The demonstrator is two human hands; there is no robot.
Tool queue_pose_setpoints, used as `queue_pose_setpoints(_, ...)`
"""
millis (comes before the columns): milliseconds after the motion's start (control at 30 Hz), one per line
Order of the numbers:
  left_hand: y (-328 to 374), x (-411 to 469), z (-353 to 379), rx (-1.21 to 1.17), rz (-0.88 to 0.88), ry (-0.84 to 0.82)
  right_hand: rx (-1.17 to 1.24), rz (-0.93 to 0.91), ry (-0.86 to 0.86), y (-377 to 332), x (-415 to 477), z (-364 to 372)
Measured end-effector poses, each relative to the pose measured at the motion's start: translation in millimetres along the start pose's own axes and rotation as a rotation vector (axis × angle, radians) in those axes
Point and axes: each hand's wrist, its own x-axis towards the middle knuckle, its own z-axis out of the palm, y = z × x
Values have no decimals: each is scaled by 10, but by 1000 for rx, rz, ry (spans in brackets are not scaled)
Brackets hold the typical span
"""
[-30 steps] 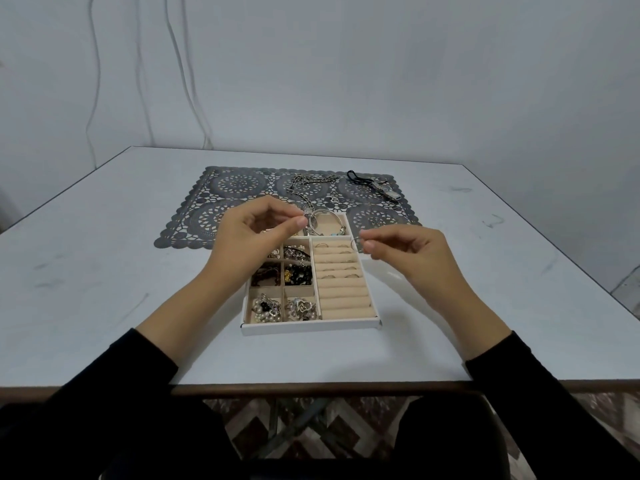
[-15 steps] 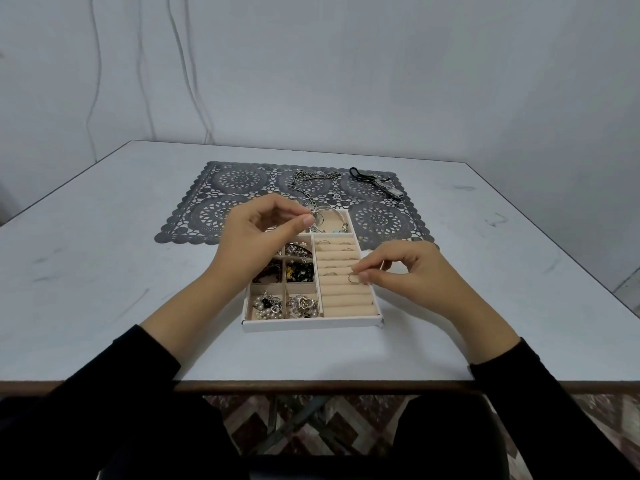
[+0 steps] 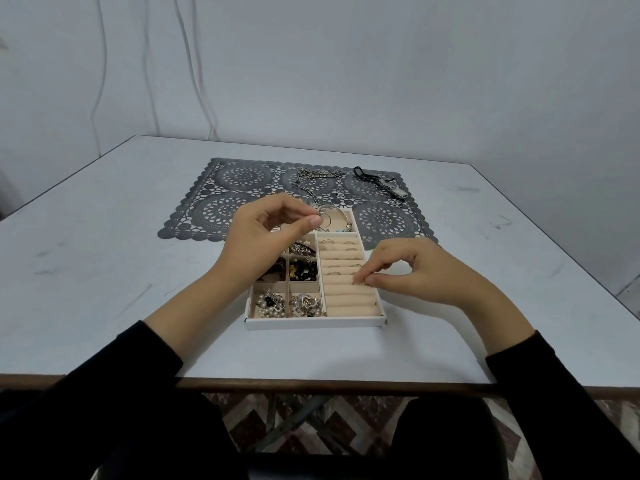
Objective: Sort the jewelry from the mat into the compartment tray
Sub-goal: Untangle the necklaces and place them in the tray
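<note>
Since approx 1 s ago, right hand (image 3: 426,271) dropped from mid-air to the ring rolls of the tray (image 3: 313,322) on the desk (image 3: 104,271); its fingers (image 3: 360,278) are pinched shut at a slot, prob. on a ring, too small to confirm. Left hand (image 3: 263,237) pinches a thin hoop (image 3: 327,220) above the tray's far compartment. Chain (image 3: 311,178) & watch (image 3: 388,183) remain on mat (image 3: 214,209). Pieces look light, slippery, snag-prone; best to pinch rings by the band edge.

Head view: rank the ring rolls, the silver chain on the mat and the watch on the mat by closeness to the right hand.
1. Ring rolls, under the right hand's fingertips.
2. Watch, far right on the mat.
3. Silver chain, mat's far middle.
</note>
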Motion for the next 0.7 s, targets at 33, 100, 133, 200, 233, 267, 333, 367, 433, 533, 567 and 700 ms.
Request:
queue_pose_setpoints(33,-3,1,-2,3,3,-1,-5,10,-34,-6,25,-31)
queue_pose_setpoints(100,-8,0,-5,11,8,-3,-16,33,-99,-20,81,-86)
queue_pose_setpoints(133,-9,0,-5,16,9,-5,-18,46,-127,-29,107,-111)
queue_pose_setpoints(200,-3,-5,-2,19,3,-8,-15,69,-178,-47,156,-148)
queue_pose_setpoints(233,2,-6,-1,17,-2,-8,-10,79,-203,-54,178,-160)
queue_pose_setpoints(267,5,-7,-3,17,-6,-6,-6,89,-226,-63,201,-168)
queue_pose_setpoints(333,9,-6,-6,18,-5,-5,-9,111,-264,-73,249,-178)
queue_pose_setpoints(367,8,-6,-6,17,-2,-8,-17,119,-280,-71,272,-182)
queue_pose_setpoints(433,5,-7,-8,16,-4,-11,-35,132,-308,-65,301,-193)
queue_pose_setpoints(533,8,-12,1,21,-7,-16,-25,145,-327,-61,303,-214)
queue_pose_setpoints(567,9,-12,3,20,-7,-16,-16,144,-327,-59,300,-217)
queue_pose_setpoints(700,-8,-3,10,27,-5,-13,-13,129,-324,-54,296,-210)
